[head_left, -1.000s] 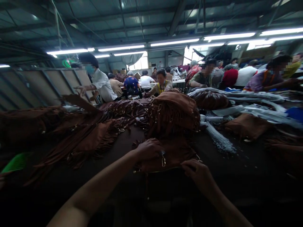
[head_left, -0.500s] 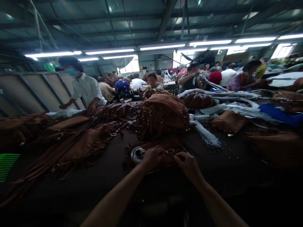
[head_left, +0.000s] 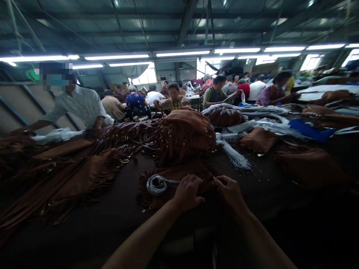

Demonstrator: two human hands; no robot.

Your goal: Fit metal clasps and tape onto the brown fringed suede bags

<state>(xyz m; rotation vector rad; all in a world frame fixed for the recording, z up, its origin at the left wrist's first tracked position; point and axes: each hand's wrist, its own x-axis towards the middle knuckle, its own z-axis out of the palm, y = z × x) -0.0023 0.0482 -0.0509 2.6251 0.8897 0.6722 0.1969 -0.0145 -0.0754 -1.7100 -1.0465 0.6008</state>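
Observation:
A brown fringed bag (head_left: 171,173) lies flat on the dark table before me, with a coil of plastic-wrapped strap (head_left: 157,184) on its left part. My left hand (head_left: 188,191) rests on the bag just right of the coil, palm down, fingers stretched out and thumb apart. At the bag's right edge, my right hand (head_left: 228,188) pinches with thumb and forefinger. A tiny shiny bit shows at those fingertips, too small to name. The bag's near right part is dark and partly hidden by my hands.
Behind the bag stands a pile of brown fringed bags (head_left: 187,129). More bags and straps (head_left: 81,179) lie to the left; single bags (head_left: 259,140) lie to the right beside a bundle of thin white strands (head_left: 235,156). A co-worker in a white shirt (head_left: 84,106) reaches over the table's far left.
My left hand has let go of the metal clasp it held and now lies flat on the bag. My right hand still pinches. The view has swung right; the co-worker at left reaches further left.

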